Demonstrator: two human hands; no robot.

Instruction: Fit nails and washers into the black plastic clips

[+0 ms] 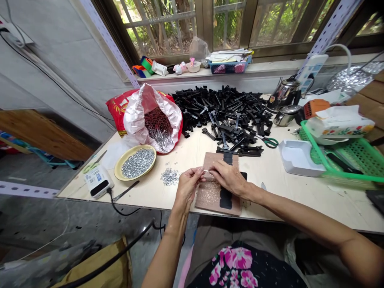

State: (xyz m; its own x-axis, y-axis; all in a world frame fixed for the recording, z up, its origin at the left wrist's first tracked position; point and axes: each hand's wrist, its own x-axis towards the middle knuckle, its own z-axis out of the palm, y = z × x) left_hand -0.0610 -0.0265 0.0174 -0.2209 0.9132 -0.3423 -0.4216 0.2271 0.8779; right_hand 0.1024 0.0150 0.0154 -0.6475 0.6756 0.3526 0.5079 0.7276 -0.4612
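My left hand and my right hand meet over a brown board. Between their pinched fingertips shows a small thin silvery piece, too small to name surely. Both hands look closed on it. A black strip runs down the board, partly hidden under my right hand. To the left of my left hand lies a loose pile of small silvery metal bits. Beyond the board is a large heap of black plastic parts, each a bar with a wider end.
At the left stand a yellow bowl of metal bits, an open red-and-white bag of long thin metal pins, and a white device with a cable. To the right are scissors, a white tray, a green basket and a kettle.
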